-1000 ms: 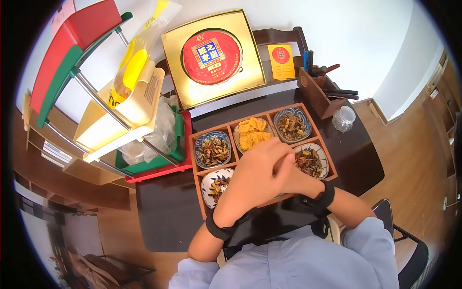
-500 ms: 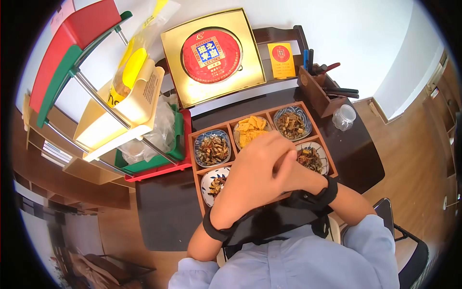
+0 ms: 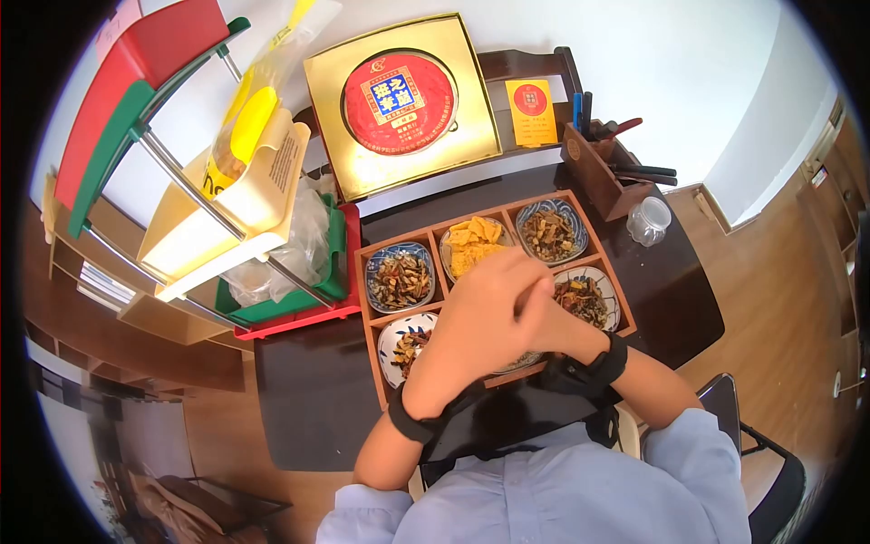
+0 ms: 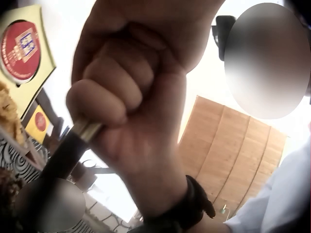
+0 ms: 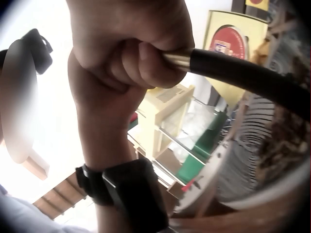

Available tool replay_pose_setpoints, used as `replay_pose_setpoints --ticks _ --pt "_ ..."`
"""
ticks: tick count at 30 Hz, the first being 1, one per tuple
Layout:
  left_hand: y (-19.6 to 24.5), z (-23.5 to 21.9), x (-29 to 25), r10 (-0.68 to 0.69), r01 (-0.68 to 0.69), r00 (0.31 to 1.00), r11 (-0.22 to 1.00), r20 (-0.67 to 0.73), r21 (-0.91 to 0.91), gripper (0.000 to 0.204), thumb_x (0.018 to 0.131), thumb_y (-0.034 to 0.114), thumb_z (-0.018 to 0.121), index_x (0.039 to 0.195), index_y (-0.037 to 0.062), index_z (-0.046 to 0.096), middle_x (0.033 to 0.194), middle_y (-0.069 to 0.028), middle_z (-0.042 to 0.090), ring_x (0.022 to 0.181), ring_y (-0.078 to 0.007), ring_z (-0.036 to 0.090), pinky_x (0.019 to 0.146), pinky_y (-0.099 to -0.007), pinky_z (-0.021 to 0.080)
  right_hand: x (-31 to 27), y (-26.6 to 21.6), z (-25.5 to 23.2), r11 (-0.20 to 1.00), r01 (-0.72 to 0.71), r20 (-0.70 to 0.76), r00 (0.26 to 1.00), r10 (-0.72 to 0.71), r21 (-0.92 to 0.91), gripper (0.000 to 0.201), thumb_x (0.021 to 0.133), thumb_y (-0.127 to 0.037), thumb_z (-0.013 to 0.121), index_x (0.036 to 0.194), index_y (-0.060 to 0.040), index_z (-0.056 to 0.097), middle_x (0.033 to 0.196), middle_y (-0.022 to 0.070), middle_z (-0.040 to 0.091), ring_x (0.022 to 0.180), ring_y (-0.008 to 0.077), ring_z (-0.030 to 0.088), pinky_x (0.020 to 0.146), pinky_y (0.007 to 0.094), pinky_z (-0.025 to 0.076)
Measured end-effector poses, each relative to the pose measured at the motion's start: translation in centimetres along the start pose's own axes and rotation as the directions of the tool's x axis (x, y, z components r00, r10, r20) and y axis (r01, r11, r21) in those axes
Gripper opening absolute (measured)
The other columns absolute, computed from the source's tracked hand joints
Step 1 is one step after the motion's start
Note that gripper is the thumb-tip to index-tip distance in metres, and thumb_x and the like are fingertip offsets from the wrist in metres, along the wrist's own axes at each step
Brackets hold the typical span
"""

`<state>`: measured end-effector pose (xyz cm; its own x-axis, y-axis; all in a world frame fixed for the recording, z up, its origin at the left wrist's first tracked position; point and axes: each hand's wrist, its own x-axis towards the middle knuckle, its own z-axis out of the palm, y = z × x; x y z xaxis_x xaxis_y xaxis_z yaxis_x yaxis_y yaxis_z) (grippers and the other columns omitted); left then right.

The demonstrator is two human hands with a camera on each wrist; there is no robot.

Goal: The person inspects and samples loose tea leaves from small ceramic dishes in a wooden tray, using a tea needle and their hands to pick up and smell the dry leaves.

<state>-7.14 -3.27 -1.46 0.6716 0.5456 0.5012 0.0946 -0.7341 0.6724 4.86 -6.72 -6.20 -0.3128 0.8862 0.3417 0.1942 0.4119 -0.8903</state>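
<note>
My left hand (image 3: pixel 476 313) and right hand (image 3: pixel 557 331) are together above the front middle of a wooden divided tray (image 3: pixel 596 247). Their fingers curl round a black rod (image 5: pixel 233 73) whose gold-coloured collar (image 5: pixel 178 59) shows just below the fist in both wrist views. From the head the rod is hidden beneath the hands. Directly under them a dish is mostly covered. Around it in the tray are yellow crisp-like pieces (image 3: pixel 473 240), and dried herb-like bits at the back left (image 3: pixel 400 279), back right (image 3: pixel 548 236), front right (image 3: pixel 582 301) and front left (image 3: pixel 408 352).
A gold box (image 3: pixel 471 109) with a red disc stands behind the tray, beside a yellow card (image 3: pixel 531 113). At left is a rack with a cream bin (image 3: pixel 263 190). A wooden pen holder (image 3: pixel 603 186) and clear jar (image 3: pixel 648 222) stand at right on the dark table (image 3: pixel 308 399).
The joined hands shift only slightly over the tray and keep their grip. The dishes and everything around them stay in place.
</note>
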Motion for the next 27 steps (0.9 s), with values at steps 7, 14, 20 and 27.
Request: replay_pose_setpoints --ticks 7,14,20,27 --pt "2.1 -0.7 -0.3 0.022 -0.021 1.0 0.999 0.02 -0.04 0.009 0.083 0.007 0.052 0.082 -0.0005 0.057 0.077 -0.013 0.056 0.071 -0.029 0.055 0.064 -0.0339 0.043 -1.2 -0.8 0.6 0.986 0.163 -0.051 0.985 -0.165 -0.04 0.034 0.078 -0.01 0.062 0.109 0.0019 0.055 0.105 0.0144 0.059 0.1 0.0225 0.057 0.081 0.0332 0.046" --pt "0.4 -0.1 -0.2 -0.028 0.028 1.0 1.0 0.008 0.0 0.009 0.083 0.007 0.052 0.081 0.0003 0.057 0.075 -0.0123 0.054 0.069 -0.0285 0.054 0.062 -0.0333 0.043 -0.3 0.3 0.4 1.0 -0.007 0.02 1.0 0.006 0.013 0.033 0.077 -0.009 0.062 0.108 0.0013 0.055 0.104 0.0141 0.06 0.101 0.023 0.057 0.081 0.0336 0.046" --pt "1.8 -0.9 -0.8 -0.01 0.01 0.998 1.0 0.055 -0.015 0.01 0.084 0.007 0.05 0.082 -0.0009 0.057 0.077 -0.013 0.055 0.071 -0.0283 0.054 0.063 -0.033 0.043 -0.9 -0.5 1.6 0.986 0.156 -0.065 0.985 -0.159 -0.053 0.031 0.077 -0.008 0.062 0.106 0.0013 0.056 0.102 0.0135 0.06 0.1 0.0217 0.057 0.081 0.0324 0.046" --pt "1.4 -1.3 -0.5 0.003 -0.003 1.0 1.0 -0.004 -0.024 0.01 0.083 0.007 0.051 0.081 -0.0003 0.058 0.078 -0.013 0.056 0.071 -0.0285 0.055 0.064 -0.0326 0.043 -0.2 -0.8 1.3 0.994 0.111 -0.031 0.993 -0.111 0.001 0.031 0.077 -0.008 0.061 0.106 0.0018 0.055 0.103 0.014 0.059 0.098 0.0236 0.057 0.082 0.0334 0.046"
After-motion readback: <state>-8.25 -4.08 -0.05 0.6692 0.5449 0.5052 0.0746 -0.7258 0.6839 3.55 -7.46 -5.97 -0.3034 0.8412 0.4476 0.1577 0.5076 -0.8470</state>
